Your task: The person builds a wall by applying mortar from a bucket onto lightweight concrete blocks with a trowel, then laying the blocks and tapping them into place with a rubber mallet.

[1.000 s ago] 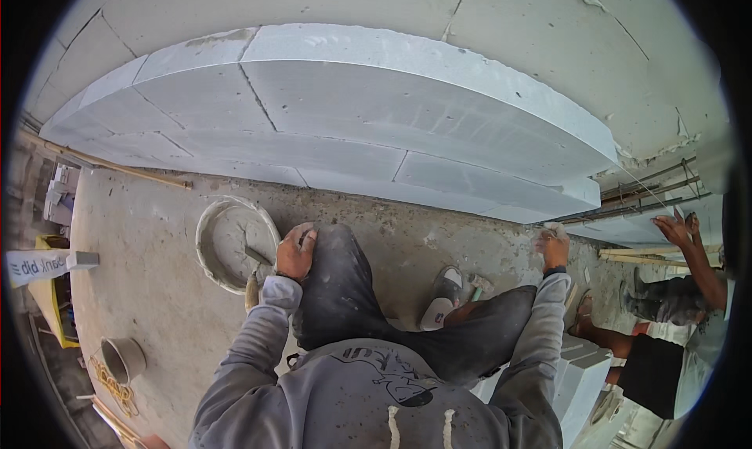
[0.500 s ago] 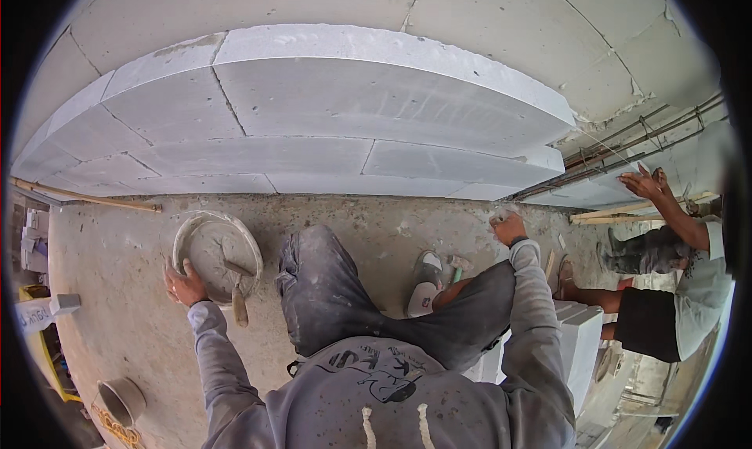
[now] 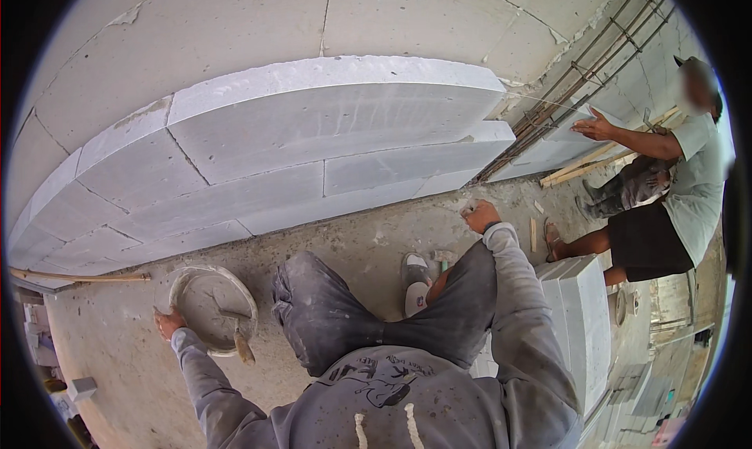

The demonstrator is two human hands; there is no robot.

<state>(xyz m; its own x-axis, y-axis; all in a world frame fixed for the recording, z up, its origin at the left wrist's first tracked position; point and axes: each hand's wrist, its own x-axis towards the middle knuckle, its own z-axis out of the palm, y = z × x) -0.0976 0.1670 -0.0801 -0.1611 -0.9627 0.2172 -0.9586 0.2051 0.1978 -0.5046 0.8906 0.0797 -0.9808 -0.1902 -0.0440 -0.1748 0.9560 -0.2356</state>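
Overall, the largest thing is a white aerated-block wall [image 3: 337, 124] with three courses showing, its left end bending into the dark rim. It stands along the far edge of the concrete floor [image 3: 117, 355]. At the right, one co-worker [image 3: 705, 191] is partly cut off by the dark rim; a second person [image 3: 615, 194] is mostly hidden behind, only dark clothing and boots clear. The wearer's grey hooded sweatshirt [image 3: 321, 421] carries dark lettering and a drawing, creased and hard to read, above two pale drawstrings [image 3: 413, 425]. A white block stack [image 3: 586, 316], partly covered by the right sleeve, sits toward the floor's right side; its full count is hidden. One round mortar bucket [image 3: 244, 287] stands between the floor's left edge and the wearer's knees, filled with grey mortar [image 3: 202, 304]. The left hand [image 3: 169, 323] is at its left side, its grip half curled; whether it clasps the rim cannot be told. The right hand [image 3: 481, 216] hovers near the floor's far edge, its grip bent, contents unclear. One trowel [image 3: 244, 347] rests across the bucket rim, blade partly sunk in mortar. One green-handled hammer [image 3: 444, 256] lies beside the shoe [image 3: 415, 281], partly hidden by the knee.
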